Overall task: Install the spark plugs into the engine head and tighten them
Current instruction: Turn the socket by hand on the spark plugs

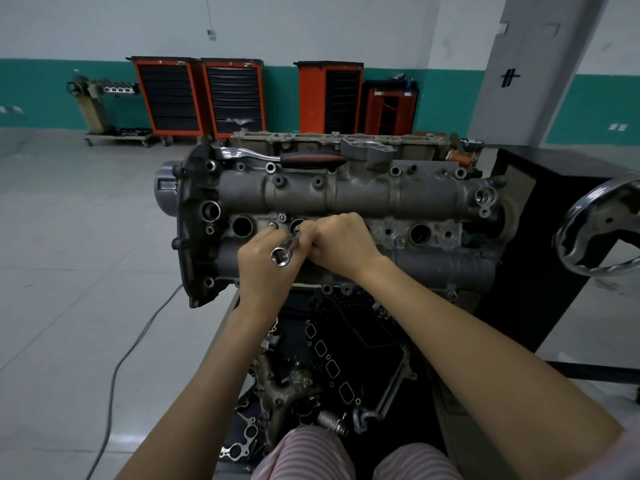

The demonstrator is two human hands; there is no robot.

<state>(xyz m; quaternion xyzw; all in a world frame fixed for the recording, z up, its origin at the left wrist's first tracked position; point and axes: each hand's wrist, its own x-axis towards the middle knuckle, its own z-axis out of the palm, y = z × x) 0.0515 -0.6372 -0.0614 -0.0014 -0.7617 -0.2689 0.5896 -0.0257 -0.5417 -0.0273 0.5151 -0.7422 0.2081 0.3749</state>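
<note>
Both hands were on the spark plug socket: left hand curled round its near end from below, right hand pinching the shaft near the far tip. Socket was tilted, open hex end toward the camera, far tip at the mouth of the second plug well. Couldn't tell if a plug was in the socket. Engine head sat on a stand, first well and another well open to either side. Ratchet with red-black handle lay on the head's far edge, untouched. Gaskets and loose parts lay below. Orange tool carts stood against the wall. No readable writing or brand marks.
</note>
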